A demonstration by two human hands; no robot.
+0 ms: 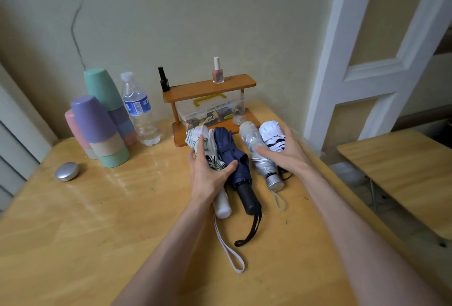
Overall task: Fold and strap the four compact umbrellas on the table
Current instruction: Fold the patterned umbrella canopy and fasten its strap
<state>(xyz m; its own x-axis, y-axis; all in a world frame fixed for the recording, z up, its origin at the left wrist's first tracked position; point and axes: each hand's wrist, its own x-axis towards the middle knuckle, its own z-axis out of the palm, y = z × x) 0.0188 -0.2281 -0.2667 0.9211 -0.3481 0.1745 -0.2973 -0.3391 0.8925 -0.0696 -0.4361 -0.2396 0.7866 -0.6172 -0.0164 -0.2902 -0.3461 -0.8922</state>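
Four folded compact umbrellas lie side by side on the wooden table (122,220), tips toward the wall. From left they are a white floral umbrella (212,145) with a white handle, a navy umbrella (238,159) with a black handle, a silver umbrella (261,162), and a white umbrella with black markings (270,134). My left hand (208,173) rests flat on the floral umbrella, its thumb reaching onto the navy one. My right hand (286,152) lies over the white-and-black umbrella, with straight fingers touching the silver one. The wrist loops trail toward me.
A small wooden shelf (208,89) stands just behind the umbrellas, with nail polish bottles on top and a clear plastic box underneath. Stacked pastel cups (97,124) and a water bottle (139,110) stand at the back left. A silver round case (66,171) lies at the left. Another table (403,171) stands to the right.
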